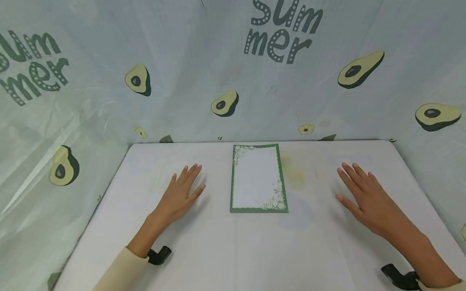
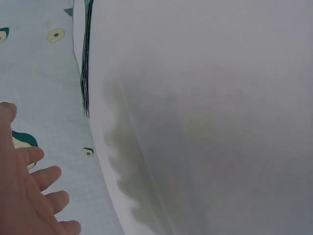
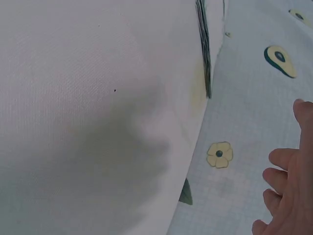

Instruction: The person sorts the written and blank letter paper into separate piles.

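A stack of white paper sheets (image 1: 256, 178) with a green, flower-trimmed border lies flat on the white table. Its layered edge (image 2: 87, 63) shows side-on in the left wrist view, and the same edge (image 3: 204, 49) appears in the right wrist view. To the left of the stack is my left hand (image 1: 181, 196), fingers extended and holding nothing. My right hand (image 1: 367, 200) is off to the right of it, also with fingers stretched out and nothing in them. Both hands are apart from the stack, with shadows on the table beneath them.
The white table (image 1: 255, 250) has a faint yellowish stain right of the stack. Behind and beside it hangs a pale curtain (image 1: 182, 52) printed with avocados, flowers and lettering. Black wrist mounts (image 1: 159, 255) stick out from the forearms.
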`<state>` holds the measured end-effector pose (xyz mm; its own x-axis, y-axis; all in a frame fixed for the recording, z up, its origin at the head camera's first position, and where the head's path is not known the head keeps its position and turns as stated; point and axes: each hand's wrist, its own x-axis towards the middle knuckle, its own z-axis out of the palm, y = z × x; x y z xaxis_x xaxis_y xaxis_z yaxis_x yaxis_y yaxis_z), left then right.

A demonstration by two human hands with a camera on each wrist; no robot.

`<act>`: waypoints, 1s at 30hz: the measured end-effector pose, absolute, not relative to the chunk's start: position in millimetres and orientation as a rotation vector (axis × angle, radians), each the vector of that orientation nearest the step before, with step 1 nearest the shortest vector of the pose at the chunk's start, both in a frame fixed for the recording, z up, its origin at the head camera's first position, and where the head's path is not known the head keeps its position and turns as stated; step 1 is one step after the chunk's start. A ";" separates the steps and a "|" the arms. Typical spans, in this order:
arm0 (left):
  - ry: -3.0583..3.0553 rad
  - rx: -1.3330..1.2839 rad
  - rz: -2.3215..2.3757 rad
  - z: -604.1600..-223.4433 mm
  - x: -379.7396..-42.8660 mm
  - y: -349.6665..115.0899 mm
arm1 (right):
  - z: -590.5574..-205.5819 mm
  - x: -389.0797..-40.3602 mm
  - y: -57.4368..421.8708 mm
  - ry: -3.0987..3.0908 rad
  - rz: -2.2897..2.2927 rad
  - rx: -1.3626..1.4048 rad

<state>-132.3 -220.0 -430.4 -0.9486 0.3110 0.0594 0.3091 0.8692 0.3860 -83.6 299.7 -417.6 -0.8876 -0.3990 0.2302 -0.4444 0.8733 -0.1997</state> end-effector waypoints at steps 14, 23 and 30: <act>2.797 0.473 1.084 -434.9 -141.4 -192.0 | -418.9 -93.6 274.1 -2.885 0.526 0.672; 2.642 0.384 1.382 -436.5 -150.2 -178.1 | -420.4 -100.3 250.8 -3.013 0.684 0.553; 2.532 0.281 1.460 -432.8 -152.9 -169.5 | -422.2 -111.0 236.8 -3.035 0.754 0.535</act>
